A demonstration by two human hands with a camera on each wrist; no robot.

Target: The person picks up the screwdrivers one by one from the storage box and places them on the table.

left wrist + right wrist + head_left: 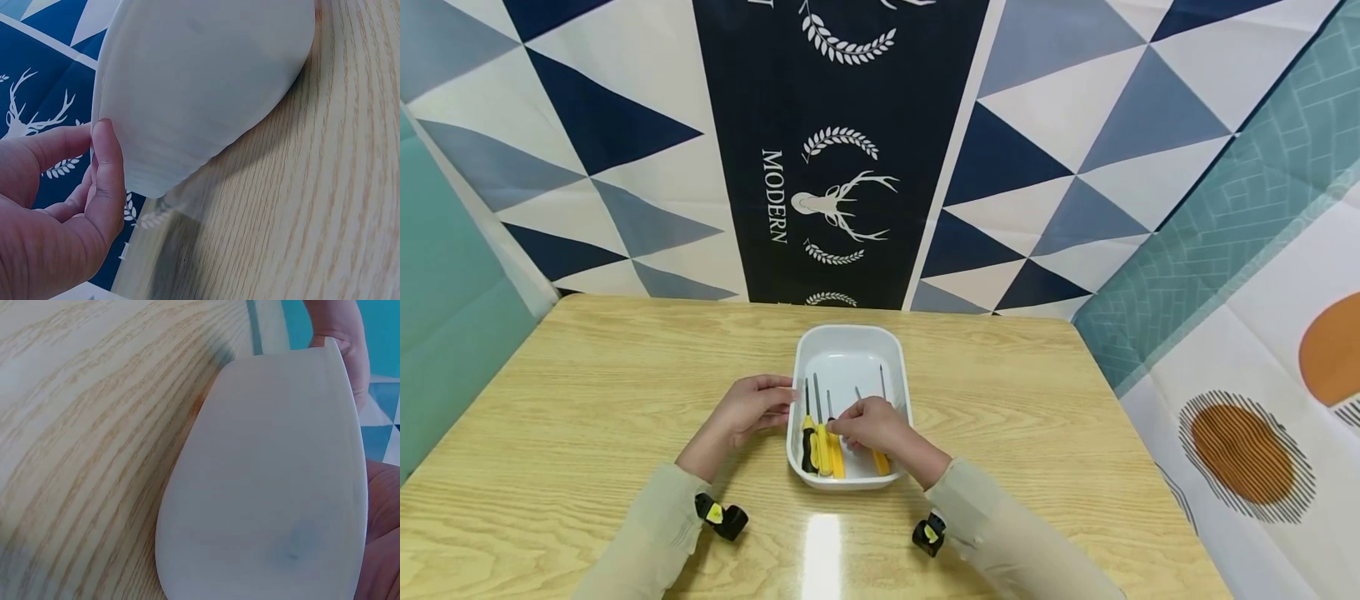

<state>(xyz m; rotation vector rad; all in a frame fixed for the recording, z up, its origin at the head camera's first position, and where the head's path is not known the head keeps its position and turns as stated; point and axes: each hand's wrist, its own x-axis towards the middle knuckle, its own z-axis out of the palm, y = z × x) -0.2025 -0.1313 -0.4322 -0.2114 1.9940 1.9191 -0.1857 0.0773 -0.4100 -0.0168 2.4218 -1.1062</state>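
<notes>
A white tray (850, 484) holds several screwdrivers with yellow or yellow-and-black handles. My left hand (758, 408) is at the tray's left side; in the left wrist view, that hand (62, 206) pinches the rim of the tray (206, 75). Inside the tray, my right hand (876, 427) pinches the upper handle of a screwdriver (837, 457), just right of two others (823, 450) (808, 446). More screwdrivers (881, 463) lie partly under the right hand. In the right wrist view, the tray's wall (262, 475) hides the fingers of my right hand (381, 531).
The tray stands on a light wooden table (625, 375), near its far edge. Behind the table hangs a patterned cloth (842, 167) with triangles and a deer head. Each sleeve's cuff has a small black wrist camera (722, 517) (929, 535).
</notes>
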